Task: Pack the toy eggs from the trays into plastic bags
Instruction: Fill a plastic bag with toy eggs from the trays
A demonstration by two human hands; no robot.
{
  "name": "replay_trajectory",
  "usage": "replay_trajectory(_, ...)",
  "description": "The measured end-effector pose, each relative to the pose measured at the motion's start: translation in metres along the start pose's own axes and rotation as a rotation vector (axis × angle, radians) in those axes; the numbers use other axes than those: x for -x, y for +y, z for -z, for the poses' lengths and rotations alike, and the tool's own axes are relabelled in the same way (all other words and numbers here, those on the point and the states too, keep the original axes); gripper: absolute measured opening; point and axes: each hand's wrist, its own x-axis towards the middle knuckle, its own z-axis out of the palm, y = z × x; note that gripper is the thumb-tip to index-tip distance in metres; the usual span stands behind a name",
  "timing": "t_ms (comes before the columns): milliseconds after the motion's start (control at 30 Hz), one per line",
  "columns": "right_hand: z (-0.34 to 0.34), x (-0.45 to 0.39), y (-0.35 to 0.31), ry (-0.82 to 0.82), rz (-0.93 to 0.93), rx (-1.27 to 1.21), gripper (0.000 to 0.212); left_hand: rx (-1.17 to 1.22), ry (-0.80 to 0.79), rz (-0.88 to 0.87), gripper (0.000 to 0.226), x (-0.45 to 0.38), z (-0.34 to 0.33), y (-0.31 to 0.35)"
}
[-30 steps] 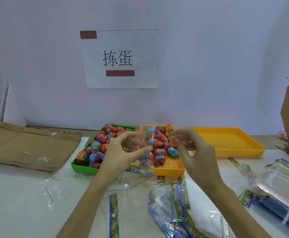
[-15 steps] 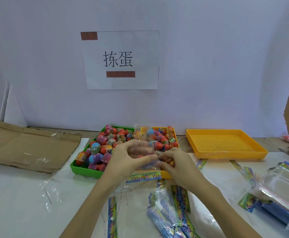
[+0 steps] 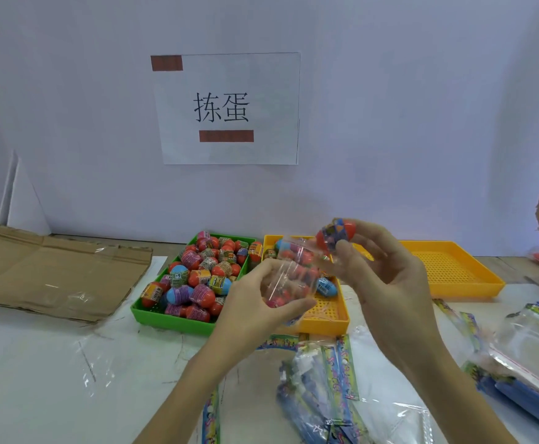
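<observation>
Cardboard [image 3: 53, 277] lies flattened at the far left of our table, and just right of it sits the green tray [image 3: 165, 318], heaped with toy eggs [image 3: 202, 277] in red, blue and pink. Next to it, touching side to side, is the first yellow tray [image 3: 325, 318], where only a few eggs remain, among them a blue one [image 3: 326, 286] near its right wall.

Over the seam between those two trays our left hand [image 3: 255, 312] holds up a clear plastic bag [image 3: 290, 274], thumb and fingers curled around its lower part. The bag's mouth seems to face up and to the right, though the film is so clear we cannot fix its edge for certain.

Our right hand [image 3: 386, 283] pinches a single red egg [image 3: 333, 235] at the fingertips. It sits just above and to the right of the bag's top, close to it and possibly brushing the film. Its long axis runs tilted, roughly toward the bag. We judge the coming move is short: carry the egg down and leftward into the opening while the left hand keeps the mouth spread.

Farther right stands a second yellow tray [image 3: 453, 283] with no eggs showing in it. Near us lie more flat bags [image 3: 335, 379] with printed headers, and another pile of bags [image 3: 530, 347] at the right edge.
</observation>
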Motion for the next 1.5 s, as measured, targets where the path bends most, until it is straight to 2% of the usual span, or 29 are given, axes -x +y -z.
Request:
replay_trajectory(67, -0.008, 0.005, 0.002, -0.013, 0.034, 0.115, 0.026, 0.002, 0.000, -0.018, 0.053, 0.001, -0.002, 0.000)
replay_trajectory(233, -0.004, 0.008, 0.012, 0.092, 0.059, 0.528, 0.030, -0.014, 0.006, -0.104, 0.051, 0.002, -0.003, 0.002)
replay_trajectory(467, -0.003, 0.007, 0.012, 0.071, 0.089, 0.767, 0.030, -0.126, 0.015, -0.144, 0.061, 0.002, -0.007, -0.002)
replay_trajectory(600, -0.002, 0.008, 0.016, 0.051, 0.062, 0.735, 0.020, -0.164, -0.013, -0.147, 0.064, 0.001, -0.007, -0.005)
replay_trajectory(700, -0.001, 0.005, 0.017, 0.009, 0.034, 0.643, 0.017, -0.146, -0.018, -0.171, 0.053, 0.001, -0.007, -0.003)
replay_trajectory(867, -0.002, 0.009, 0.023, -0.142, 0.121, 0.812, 0.017, -0.123, -0.010, -0.207, 0.037, 0.001, -0.004, 0.001)
replay_trajectory(1067, 0.001, 0.006, 0.027, -0.282, -0.027, 0.710, 0.027, -0.129, -0.031, -0.193, 0.035, -0.001, 0.003, -0.002)
replay_trajectory(1167, -0.001, 0.008, 0.029, -0.340, -0.029, 0.698, 0.031, -0.124, -0.067, -0.171, 0.030, -0.001, 0.006, -0.003)
replay_trajectory(1267, -0.006, 0.008, 0.031, -0.304, 0.047, 0.634, 0.037, -0.110, -0.050, -0.122, 0.020, -0.004, 0.013, -0.003)
replay_trajectory(1367, -0.003, 0.003, 0.037, -0.131, 0.054, 0.556, 0.037, -0.001, 0.000, -0.006, 0.010, -0.009, 0.024, -0.003)
replay_trajectory(1433, 0.003, 0.002, 0.045, -0.084, 0.051, 0.657, 0.034, 0.054, 0.010, 0.040, 0.009, -0.010, 0.032, -0.003)
replay_trajectory(1500, 0.007, 0.003, 0.055, -0.176, 0.011, 0.795, 0.032, 0.086, 0.072, 0.061, 0.009, -0.011, 0.036, -0.004)
